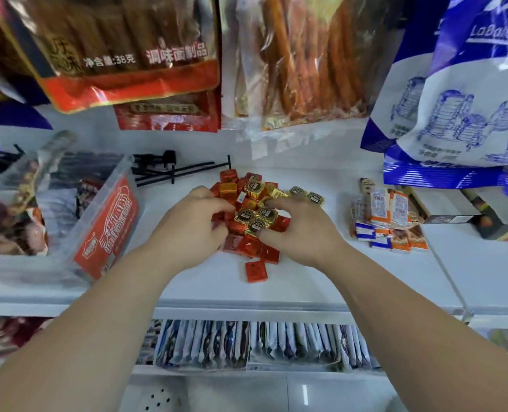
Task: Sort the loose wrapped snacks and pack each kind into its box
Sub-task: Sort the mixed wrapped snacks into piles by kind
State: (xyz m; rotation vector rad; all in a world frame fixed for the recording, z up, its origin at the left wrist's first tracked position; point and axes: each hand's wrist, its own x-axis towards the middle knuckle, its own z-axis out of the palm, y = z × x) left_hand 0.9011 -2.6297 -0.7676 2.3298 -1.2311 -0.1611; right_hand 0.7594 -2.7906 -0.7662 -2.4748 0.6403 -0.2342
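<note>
Red squares (255, 272), heaped mid-shelf, are wrapped in crinkled, glossy metallic foil. Gold squares (254, 185) are wrapped in shiny foil and topped with dark round labels. The shelf (306, 275) is finished smooth, white and faintly reflective. The box (98, 221) at the left edge is made of clear glossy plastic. Orange-and-white packets (395, 209) near the right edge are wrapped in smooth printed film.

Head view: one wide-angle camera worn on the person's head. Faces forward and down onto a white shelf (321, 278). Range close: the left hand (193, 227) and right hand (297, 233) meet at frame centre. Hanging bags (128, 55) loom large along the top edge. Lower shelf packets (247, 343) are seen from above.
</note>
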